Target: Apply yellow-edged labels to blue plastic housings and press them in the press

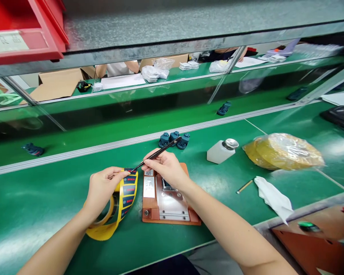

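My left hand (104, 187) pinches the top end of a yellow strip of dark printed labels (129, 190), which curves down to its roll on the green bench. Between the fingers of my right hand (164, 166) are black tweezers (156, 154), their tips at the topmost label beside my left fingertips. Under my right hand lies an orange-brown fixture (147, 214) with a metal plate (172, 204) and a dark part (168, 185) on it, partly hidden by the hand. Three dark blue-green parts (174, 136) stand behind the fixture.
A white bottle (220, 152) with a metal cap, a bagged yellow bundle (282, 151), a small stick (244, 186) and a white cloth (273, 196) lie rightward. Beyond the rail, a green belt (126, 128) carries similar parts. A red bin (31, 46) overhangs the upper left.
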`<state>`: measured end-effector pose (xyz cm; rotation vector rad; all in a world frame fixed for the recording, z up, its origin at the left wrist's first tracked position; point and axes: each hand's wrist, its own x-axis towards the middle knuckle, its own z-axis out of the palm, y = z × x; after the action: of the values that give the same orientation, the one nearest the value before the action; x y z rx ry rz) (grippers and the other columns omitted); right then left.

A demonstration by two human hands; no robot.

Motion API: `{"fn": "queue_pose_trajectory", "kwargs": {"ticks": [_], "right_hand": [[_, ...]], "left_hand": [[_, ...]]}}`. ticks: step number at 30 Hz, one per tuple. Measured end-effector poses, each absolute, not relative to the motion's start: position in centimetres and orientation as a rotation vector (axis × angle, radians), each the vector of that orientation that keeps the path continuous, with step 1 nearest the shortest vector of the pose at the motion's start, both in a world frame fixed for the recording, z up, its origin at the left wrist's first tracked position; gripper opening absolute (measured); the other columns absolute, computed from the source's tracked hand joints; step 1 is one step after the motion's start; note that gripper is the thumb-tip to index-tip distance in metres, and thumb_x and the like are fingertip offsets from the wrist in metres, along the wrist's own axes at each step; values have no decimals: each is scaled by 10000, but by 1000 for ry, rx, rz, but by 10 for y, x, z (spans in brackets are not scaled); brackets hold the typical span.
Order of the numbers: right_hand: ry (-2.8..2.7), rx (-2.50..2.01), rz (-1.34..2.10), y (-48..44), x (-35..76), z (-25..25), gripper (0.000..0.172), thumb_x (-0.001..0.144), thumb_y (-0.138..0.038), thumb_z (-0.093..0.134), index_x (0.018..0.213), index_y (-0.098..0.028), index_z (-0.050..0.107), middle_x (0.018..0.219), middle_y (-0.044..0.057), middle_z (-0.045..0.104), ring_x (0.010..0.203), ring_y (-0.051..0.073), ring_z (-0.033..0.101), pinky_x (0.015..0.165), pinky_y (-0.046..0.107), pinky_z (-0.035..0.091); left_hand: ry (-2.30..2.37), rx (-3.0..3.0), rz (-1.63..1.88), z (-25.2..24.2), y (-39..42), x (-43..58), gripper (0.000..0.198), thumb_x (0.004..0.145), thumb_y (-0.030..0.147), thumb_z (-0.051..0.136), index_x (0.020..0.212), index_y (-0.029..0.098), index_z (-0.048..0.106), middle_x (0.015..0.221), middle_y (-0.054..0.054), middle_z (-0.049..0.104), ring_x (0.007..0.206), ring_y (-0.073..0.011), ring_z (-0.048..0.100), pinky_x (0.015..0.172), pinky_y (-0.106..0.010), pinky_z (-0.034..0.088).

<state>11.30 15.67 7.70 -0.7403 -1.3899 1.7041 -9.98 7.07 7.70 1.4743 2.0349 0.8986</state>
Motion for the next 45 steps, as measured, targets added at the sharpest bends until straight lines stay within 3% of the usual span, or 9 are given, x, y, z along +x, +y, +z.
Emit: {"fn": "queue_pose_trajectory", "kwargs": {"ticks": [4, 8, 12, 15, 19, 21, 23, 28, 45], "right_hand": [[-1413, -809, 1585, 159, 130, 74, 388, 795, -520, 791, 913, -178, 652, 793, 42, 724, 789, 216, 748, 761, 354, 615], [-1465, -849, 1534, 166, 163, 74, 390, 795, -533, 783, 892, -188, 628, 785, 31, 706, 774, 209, 739, 763, 352, 609], [-1475, -889, 1615, 169, 197, 69, 384, 804, -526, 783, 888, -198, 603, 807, 22, 705, 763, 194, 736, 753, 345, 599], [-1504, -907, 1631, 166, 212, 62, 366, 825, -521, 770, 891, -201, 605, 825, 28, 716, 798, 196, 724, 777, 365, 598], [-1508, -907, 1660, 162, 220, 55, 361, 837, -527, 759, 893, -205, 609, 851, 41, 732, 828, 210, 725, 814, 401, 601], [-1477, -907, 1677, 162, 221, 52, 366, 830, -528, 765, 890, -204, 605, 842, 42, 734, 824, 212, 728, 809, 400, 603], [-1458, -910, 1678, 163, 221, 49, 368, 822, -523, 775, 888, -203, 604, 832, 39, 733, 823, 211, 729, 808, 396, 602], [-1495, -914, 1648, 165, 220, 46, 358, 834, -520, 767, 888, -200, 615, 846, 41, 731, 815, 204, 722, 797, 376, 592], [-1517, -910, 1656, 164, 219, 42, 350, 852, -509, 752, 900, -194, 607, 852, 47, 746, 800, 201, 732, 777, 362, 590]], "left_hand": [[2255, 1802, 316, 79, 100, -107, 583, 958, 652, 367, 984, 213, 750, 879, -86, 790, 876, -307, 732, 775, -351, 516], [2318, 1841, 47, 68, 135, -112, 678, 927, 681, 370, 1020, 104, 715, 813, -214, 748, 905, -439, 709, 779, -454, 508], [2295, 1840, -126, 63, 147, -114, 737, 943, 682, 320, 1367, 136, 575, 1020, -232, 756, 998, -463, 697, 812, -517, 514], [2380, 1893, -194, 73, 136, -111, 776, 952, 703, 294, 1502, 177, 443, 1033, -216, 755, 960, -470, 700, 788, -547, 514], [2336, 2337, 208, 82, 97, -92, 593, 998, 586, 387, 1344, 151, 594, 1046, -172, 749, 965, -396, 689, 828, -492, 496], [1994, 2527, 505, 74, 73, -72, 437, 1014, 500, 450, 1225, 178, 657, 1078, -123, 753, 983, -327, 679, 851, -444, 483], [1629, 2606, 638, 60, 49, -48, 362, 1011, 449, 509, 1226, 195, 653, 1142, -96, 750, 1026, -280, 658, 887, -413, 473], [1377, 2711, 646, 24, 15, -4, 508, 955, 446, 619, 1386, 181, 582, 1399, -105, 649, 1201, -334, 537, 1013, -463, 413], [1428, 2702, 683, 21, 13, 1, 467, 945, 370, 652, 1370, 181, 610, 1400, -66, 656, 1157, -335, 523, 990, -479, 382]]}}
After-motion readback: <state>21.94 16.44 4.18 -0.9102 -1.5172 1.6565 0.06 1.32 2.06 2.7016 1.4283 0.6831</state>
